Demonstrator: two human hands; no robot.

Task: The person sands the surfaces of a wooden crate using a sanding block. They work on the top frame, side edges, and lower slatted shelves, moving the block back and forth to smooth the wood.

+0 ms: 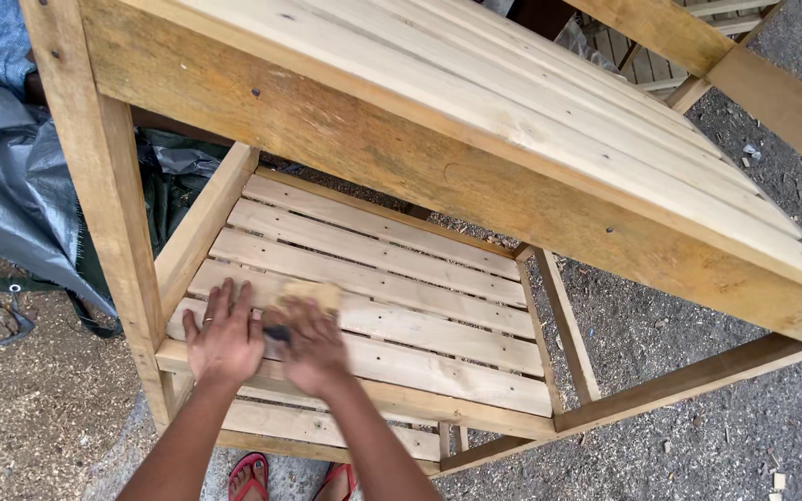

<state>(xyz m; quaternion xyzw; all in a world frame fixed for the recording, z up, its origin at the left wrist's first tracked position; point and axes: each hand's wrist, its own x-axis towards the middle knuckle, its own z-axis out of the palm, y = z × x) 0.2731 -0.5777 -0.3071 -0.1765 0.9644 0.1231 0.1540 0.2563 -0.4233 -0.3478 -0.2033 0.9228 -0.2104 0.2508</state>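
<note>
A wooden frame (475,176) fills most of the frame, its slatted top (512,83) running from upper left to right edge. Below it, in the lower centre, sits a slatted lower shelf (392,297). A grey tarp (11,176) lies at the left edge on ground covered with sawdust (39,408); gravel (698,408) covers the lower right. Two red sandals (251,475) show at the bottom edge.

Both hands rest on the front slats of the shelf, lower left of centre. The left hand (225,336) lies open and flat, fingers spread, palm down on the wood. The right hand (313,348) touches it side by side and presses down on a tan sanding pad (310,294), which lies on the slats just beyond the fingertips. A small dark object (278,332) shows between the hands; its kind cannot be determined.
</note>
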